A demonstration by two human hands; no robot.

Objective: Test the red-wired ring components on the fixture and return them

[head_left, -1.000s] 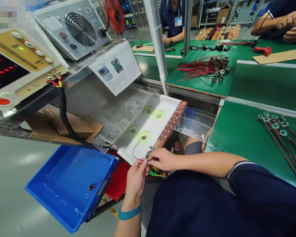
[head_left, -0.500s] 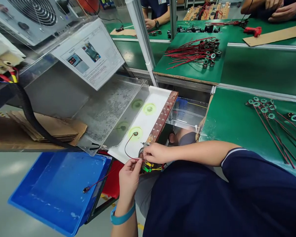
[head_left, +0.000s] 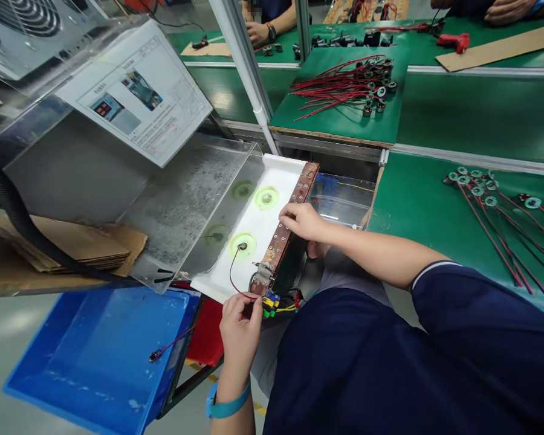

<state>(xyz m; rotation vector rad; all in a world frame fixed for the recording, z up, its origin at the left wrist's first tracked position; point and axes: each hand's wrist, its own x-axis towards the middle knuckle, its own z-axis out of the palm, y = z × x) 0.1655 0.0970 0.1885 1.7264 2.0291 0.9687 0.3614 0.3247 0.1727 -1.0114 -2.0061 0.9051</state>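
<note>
My left hand [head_left: 241,326] pinches the end of a thin red wire [head_left: 232,272] beside the yellow, green and blue connectors [head_left: 271,303]. That wire runs up to a small round part [head_left: 242,246] lying on a yellow-green ring of the white board [head_left: 278,175]. Over the brown strip with rows of metal studs [head_left: 277,241], my right hand [head_left: 301,220] has its fingers curled together; whatever they may hold is hidden. A second yellow-green ring [head_left: 266,197] shows farther up the board.
A blue bin [head_left: 95,356] at lower left holds one small wired part [head_left: 154,355]. Wired round parts lie on green surfaces behind [head_left: 335,130] and at right [head_left: 403,211]. A clear panel [head_left: 185,199] borders the board. Other people's hands show at the top.
My right hand has left the connectors and moved up along the studded strip. My left hand stays near the connectors with the wire. The camera view has shifted slightly.
</note>
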